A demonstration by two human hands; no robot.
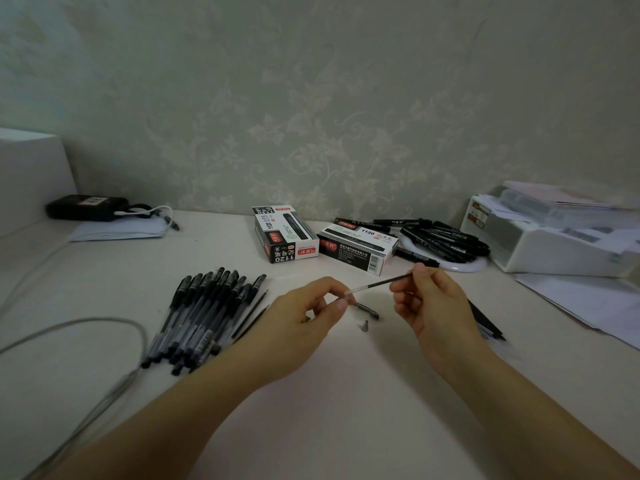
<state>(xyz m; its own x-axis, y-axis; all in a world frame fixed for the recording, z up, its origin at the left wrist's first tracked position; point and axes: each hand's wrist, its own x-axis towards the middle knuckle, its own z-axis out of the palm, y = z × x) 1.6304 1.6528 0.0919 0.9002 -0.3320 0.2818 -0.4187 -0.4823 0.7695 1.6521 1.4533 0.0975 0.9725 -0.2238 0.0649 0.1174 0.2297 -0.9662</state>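
Observation:
A thin pen refill (379, 283) with a clear end and a dark end is held above the white table (346, 393) between both hands. My right hand (433, 303) pinches its dark end. My left hand (308, 313) pinches the clear end with fingertips. Just below, on the table, lie a black pen cap (367, 310) and a small grey tip piece (364, 326). A heap of assembled black gel pens (204, 317) lies to the left, with two loose refills (254, 315) beside it.
Two black marker boxes (285, 239) (356, 249) stand at the back middle, beside a pile of black markers (443, 240). A white organiser with papers (554, 233) sits at the right. A grey cable (104, 341) loops at the left. A black device (86, 207) rests far left.

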